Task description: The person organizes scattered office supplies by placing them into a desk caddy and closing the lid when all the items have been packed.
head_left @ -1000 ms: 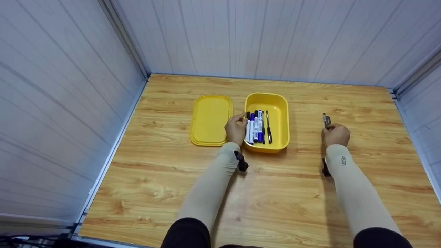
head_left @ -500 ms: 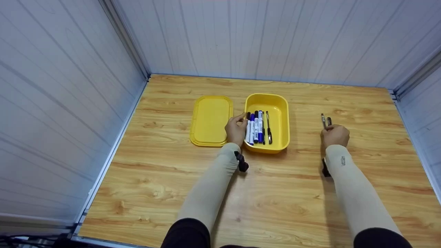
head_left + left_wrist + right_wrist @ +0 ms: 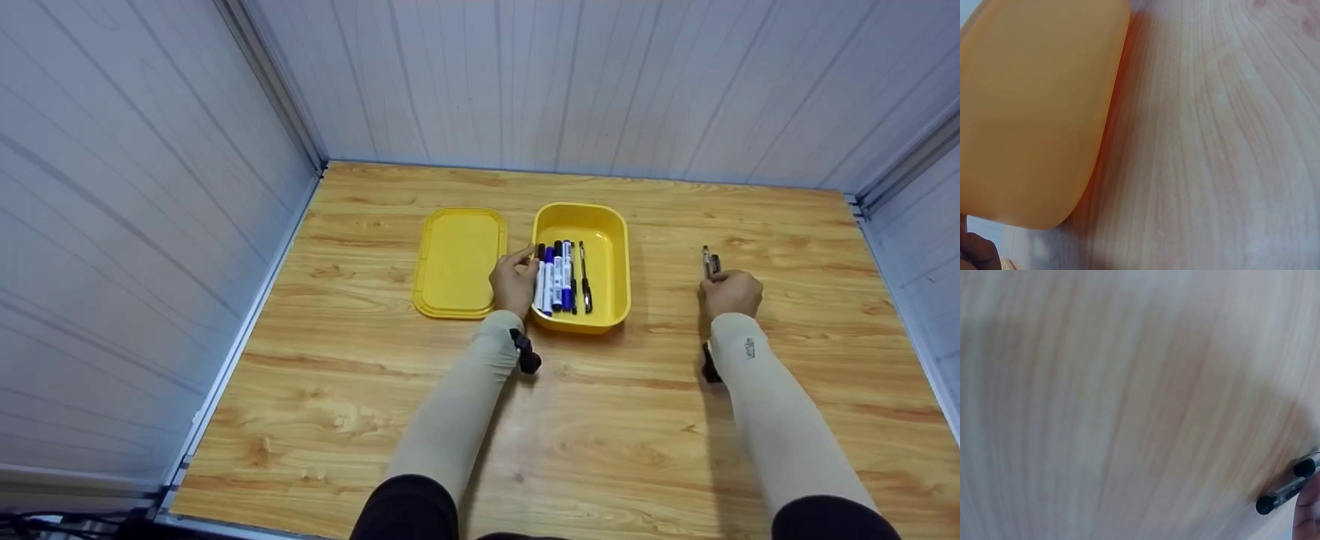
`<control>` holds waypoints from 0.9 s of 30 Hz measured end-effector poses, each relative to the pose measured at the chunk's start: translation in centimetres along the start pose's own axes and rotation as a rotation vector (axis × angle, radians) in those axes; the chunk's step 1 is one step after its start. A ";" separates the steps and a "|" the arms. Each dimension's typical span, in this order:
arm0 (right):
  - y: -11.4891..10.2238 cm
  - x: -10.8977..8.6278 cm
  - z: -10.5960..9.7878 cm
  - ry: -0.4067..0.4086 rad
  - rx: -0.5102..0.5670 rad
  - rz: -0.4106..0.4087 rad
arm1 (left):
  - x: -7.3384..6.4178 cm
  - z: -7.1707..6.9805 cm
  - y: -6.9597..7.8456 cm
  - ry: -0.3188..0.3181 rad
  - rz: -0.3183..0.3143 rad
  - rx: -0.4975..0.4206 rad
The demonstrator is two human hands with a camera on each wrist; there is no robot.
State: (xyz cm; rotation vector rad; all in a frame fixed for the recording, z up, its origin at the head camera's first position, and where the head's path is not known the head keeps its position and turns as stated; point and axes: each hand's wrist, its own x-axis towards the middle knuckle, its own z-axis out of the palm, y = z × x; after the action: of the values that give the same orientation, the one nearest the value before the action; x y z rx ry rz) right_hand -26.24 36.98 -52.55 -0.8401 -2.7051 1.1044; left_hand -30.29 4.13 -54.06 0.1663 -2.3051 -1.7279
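Observation:
An open yellow plastic box (image 3: 616,300) stands on the table in the head view; its wall (image 3: 1033,112) fills the upper left of the left wrist view. My left hand (image 3: 513,285) grips the box's left rim, fingers bent at the edge. Inside lie several white markers (image 3: 556,281) with black and blue caps, plus two slim pens (image 3: 585,277). Off to the right, my right hand (image 3: 733,294) pinches a clear-barrelled pen (image 3: 706,259). A second dark-ended pen (image 3: 716,263) is right beside it, partly hidden by the hand. Both pen ends show in the right wrist view, one black tip (image 3: 1266,504) lower.
A yellow lid (image 3: 459,262) lies flat left of the box. Pale panel walls (image 3: 480,82) border the wood-grain table (image 3: 600,450) at the back and both sides. Black cables (image 3: 60,521) sit at the lower left corner.
The pens at my right hand shift slightly: their tips spread apart half a second ago and are closer together now. My left hand and the box stay in place.

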 end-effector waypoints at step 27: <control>-3.5 -0.3 -1.3 0.090 0.398 0.096 | 0.2 -0.3 0.1 -0.001 -0.002 0.007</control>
State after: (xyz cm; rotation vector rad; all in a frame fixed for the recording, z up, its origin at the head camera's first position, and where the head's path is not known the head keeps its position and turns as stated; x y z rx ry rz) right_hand -27.15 35.57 -49.22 -0.9275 -2.2769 1.5157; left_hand -30.37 3.86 -53.92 0.1692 -2.3125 -1.7222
